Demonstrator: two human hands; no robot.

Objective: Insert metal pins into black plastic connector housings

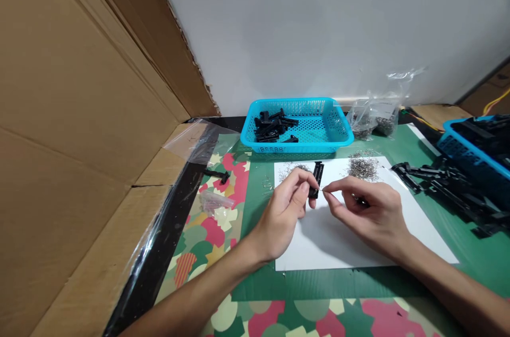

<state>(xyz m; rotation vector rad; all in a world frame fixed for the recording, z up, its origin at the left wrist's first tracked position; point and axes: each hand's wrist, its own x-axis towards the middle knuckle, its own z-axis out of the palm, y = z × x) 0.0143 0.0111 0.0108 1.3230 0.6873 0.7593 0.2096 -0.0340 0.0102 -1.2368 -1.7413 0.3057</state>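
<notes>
My left hand [285, 209] grips a narrow black plastic part [318, 172] upright between thumb and fingers, above a white sheet of paper [330, 246]. Close to the part's right side, my right hand [368, 209] pinches a thin, tiny metal piece [322, 190] in thumb and forefinger. Something dark shows under its curled fingers, too covered to name. Behind the hands, a heap of small metal pieces [362, 168] lies on the paper. A second, flatter heap [299, 168] sits partly hidden behind my left hand.
A blue basket [297, 148] with black parts [273, 125] stands at the back. More black parts [450, 193] are piled at right beside another blue basket [474, 153]. Clear bags [384, 114] of metal pieces lean on the wall. Cardboard [79, 140] closes off the left.
</notes>
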